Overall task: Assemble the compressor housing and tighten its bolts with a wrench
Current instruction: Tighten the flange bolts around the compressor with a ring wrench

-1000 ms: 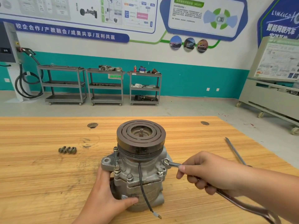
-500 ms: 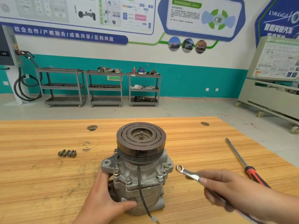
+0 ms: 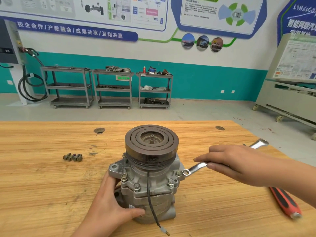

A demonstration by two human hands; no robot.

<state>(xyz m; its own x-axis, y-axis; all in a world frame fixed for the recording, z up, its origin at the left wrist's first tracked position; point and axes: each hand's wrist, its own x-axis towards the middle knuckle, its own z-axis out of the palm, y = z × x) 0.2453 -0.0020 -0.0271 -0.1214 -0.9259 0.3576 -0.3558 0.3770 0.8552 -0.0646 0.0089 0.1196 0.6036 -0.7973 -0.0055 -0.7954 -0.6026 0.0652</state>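
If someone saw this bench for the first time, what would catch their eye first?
The grey compressor stands upright at the middle of the wooden table, dark pulley on top, with the left hand holding its lower body. From the right, the right hand holds a shiny wrench whose ring end sits just beside a housing bolt. Loose bolts lie to the compressor's left.

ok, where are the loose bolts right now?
Head view, left side: the bolts lie in a cluster on the table, left of the compressor and clear of the left hand.
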